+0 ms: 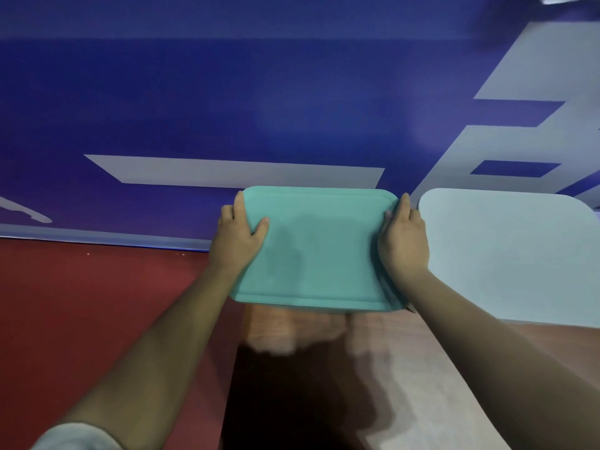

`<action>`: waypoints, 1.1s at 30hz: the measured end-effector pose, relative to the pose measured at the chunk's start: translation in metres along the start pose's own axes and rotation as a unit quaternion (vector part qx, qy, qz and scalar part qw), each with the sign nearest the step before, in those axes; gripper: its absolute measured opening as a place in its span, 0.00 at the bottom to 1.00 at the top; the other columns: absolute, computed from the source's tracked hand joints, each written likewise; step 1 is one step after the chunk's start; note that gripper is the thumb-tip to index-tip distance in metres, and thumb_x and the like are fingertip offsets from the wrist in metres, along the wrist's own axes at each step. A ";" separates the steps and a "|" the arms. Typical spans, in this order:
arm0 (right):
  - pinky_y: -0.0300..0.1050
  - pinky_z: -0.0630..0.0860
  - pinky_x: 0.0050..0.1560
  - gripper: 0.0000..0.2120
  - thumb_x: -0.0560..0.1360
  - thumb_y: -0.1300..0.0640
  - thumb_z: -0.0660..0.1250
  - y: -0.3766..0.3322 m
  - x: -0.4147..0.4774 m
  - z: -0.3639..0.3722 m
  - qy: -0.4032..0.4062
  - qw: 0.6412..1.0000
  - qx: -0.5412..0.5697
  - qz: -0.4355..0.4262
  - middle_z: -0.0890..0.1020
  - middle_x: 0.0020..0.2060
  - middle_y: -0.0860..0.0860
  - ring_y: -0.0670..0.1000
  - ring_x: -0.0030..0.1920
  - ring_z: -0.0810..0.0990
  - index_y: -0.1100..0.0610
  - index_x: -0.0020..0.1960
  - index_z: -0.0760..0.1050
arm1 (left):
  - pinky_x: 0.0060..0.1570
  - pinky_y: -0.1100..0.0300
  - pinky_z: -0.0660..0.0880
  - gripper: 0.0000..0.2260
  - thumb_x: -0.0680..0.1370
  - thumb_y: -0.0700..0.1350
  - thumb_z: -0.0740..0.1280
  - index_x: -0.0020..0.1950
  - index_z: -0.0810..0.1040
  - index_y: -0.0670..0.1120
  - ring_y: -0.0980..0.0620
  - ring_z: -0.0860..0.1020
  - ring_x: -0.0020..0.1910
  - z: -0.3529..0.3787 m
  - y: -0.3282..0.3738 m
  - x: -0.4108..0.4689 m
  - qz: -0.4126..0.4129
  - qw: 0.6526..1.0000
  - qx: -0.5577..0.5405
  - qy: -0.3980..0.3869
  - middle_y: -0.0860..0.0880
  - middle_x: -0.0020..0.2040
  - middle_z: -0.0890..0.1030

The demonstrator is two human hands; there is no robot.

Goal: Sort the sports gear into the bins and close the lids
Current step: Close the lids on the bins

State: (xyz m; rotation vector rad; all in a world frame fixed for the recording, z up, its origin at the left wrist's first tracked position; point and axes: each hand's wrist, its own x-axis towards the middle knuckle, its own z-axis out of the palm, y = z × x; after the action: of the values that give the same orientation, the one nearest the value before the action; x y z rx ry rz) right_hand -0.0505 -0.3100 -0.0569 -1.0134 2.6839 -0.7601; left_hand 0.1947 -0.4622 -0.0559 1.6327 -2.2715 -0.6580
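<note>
A teal green bin lid (319,248) lies flat at the centre, covering whatever is below it. My left hand (238,237) grips its left edge, thumb on top and fingers round the side. My right hand (402,238) grips its right edge the same way. A pale blue lid (516,254) lies flat just to the right, a narrow gap apart from the teal one. No sports gear shows; both bins' insides are hidden under the lids.
The lids rest over a wooden table (324,352) whose left edge runs down the middle of the view. Red floor (97,303) lies to the left. A blue wall banner (227,108) with pale lettering stands right behind.
</note>
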 end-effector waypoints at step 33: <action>0.50 0.67 0.43 0.14 0.73 0.66 0.56 -0.006 0.022 -0.006 -0.046 0.998 0.016 0.048 0.76 0.50 0.61 0.60 0.42 0.71 0.61 0.57 0.67 | 0.43 0.43 0.74 0.33 0.79 0.60 0.61 0.76 0.58 0.40 0.31 0.76 0.50 0.008 0.009 0.010 0.017 0.997 0.073 0.028 0.38 0.61 0.69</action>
State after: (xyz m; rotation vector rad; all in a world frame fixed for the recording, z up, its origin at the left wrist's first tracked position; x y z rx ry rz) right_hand -0.0655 -0.3259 -0.0482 -0.8834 2.6122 -0.7181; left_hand 0.1800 -0.4677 -0.0582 1.6514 -2.3502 -0.4409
